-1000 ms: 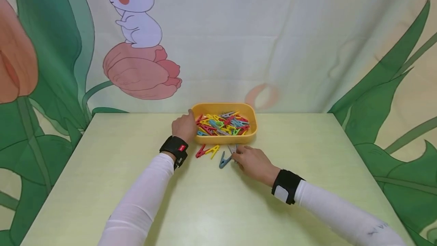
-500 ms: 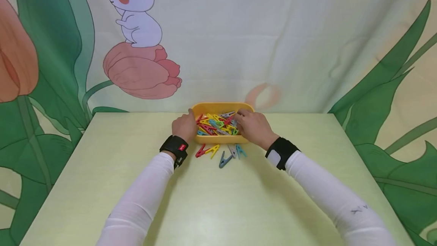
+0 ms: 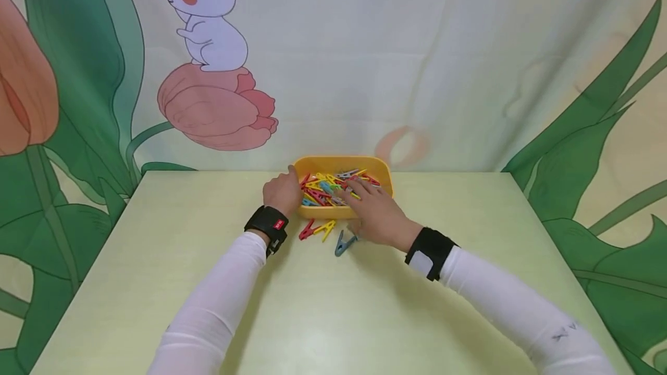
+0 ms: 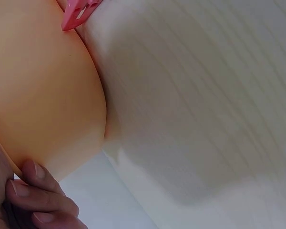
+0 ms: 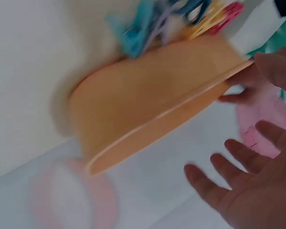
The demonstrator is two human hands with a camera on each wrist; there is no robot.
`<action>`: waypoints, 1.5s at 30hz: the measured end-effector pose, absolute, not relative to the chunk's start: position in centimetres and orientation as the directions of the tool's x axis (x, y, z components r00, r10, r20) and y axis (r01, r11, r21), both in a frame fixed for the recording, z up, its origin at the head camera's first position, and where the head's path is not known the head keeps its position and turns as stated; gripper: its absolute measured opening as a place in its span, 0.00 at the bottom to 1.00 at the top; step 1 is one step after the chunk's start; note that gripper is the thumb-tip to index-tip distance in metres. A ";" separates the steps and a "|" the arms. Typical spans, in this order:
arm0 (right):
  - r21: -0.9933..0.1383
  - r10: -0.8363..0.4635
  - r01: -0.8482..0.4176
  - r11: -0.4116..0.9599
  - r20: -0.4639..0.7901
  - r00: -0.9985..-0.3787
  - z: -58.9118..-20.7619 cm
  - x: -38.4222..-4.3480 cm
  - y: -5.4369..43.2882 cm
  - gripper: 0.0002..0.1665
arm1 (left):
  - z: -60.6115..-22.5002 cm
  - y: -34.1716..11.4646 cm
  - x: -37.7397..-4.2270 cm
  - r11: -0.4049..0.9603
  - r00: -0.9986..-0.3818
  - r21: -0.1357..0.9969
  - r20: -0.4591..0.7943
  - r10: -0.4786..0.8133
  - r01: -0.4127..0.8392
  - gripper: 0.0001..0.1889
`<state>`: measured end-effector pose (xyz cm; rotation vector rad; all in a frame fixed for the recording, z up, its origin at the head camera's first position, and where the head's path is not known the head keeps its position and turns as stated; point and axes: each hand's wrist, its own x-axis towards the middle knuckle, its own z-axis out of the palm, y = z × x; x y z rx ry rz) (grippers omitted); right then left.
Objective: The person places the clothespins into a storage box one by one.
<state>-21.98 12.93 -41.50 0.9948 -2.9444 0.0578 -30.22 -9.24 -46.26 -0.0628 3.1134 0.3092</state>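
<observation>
My left hand (image 3: 282, 192) grips the left end of a yellow plastic bin (image 3: 325, 212); its curled fingers (image 4: 40, 195) show at the rim in the left wrist view. Several colourful clothespins (image 3: 315, 195) fill the bin. Over the bin's front right, my right hand (image 3: 379, 216) is spread with the fingers apart, and the right wrist view shows nothing between them. On the table before the bin lie a red clothespin (image 3: 308, 230), a yellow one (image 3: 326, 227) and a dark blue one (image 3: 342, 245). Light blue (image 5: 135, 36) and grey clothespins (image 5: 159, 21) also lie there, hidden by my hand in the head view.
The pale table (image 3: 312, 317) ends just behind the bin. A printed curtain (image 3: 333, 74) with a rabbit and flowers hangs along that back edge, and large printed leaves (image 3: 615, 247) flank the right side.
My right hand moved from the clothespins on the table into the bin, then drew back toward its front edge with fingers spreading. The left hand kept its grip on the bin.
</observation>
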 end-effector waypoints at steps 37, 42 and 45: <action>-0.011 -0.609 -0.614 0.789 0.107 -0.786 -39.7 -28.9 12.7 0.17 | -45.9 -9.6 -30.4 0.979 -0.999 0.197 -0.004 -0.046 -0.046 0.34; -0.068 -0.528 -0.531 0.845 0.056 -0.848 -41.1 -31.2 13.8 0.17 | -46.2 -9.3 -30.3 0.979 -0.999 0.199 -0.012 -0.049 -0.050 0.34; -0.082 -0.536 -0.535 0.841 0.012 -0.844 -41.6 -31.5 14.1 0.18 | -46.1 -9.1 -30.3 0.980 -0.999 0.192 -0.026 -0.047 -0.051 0.35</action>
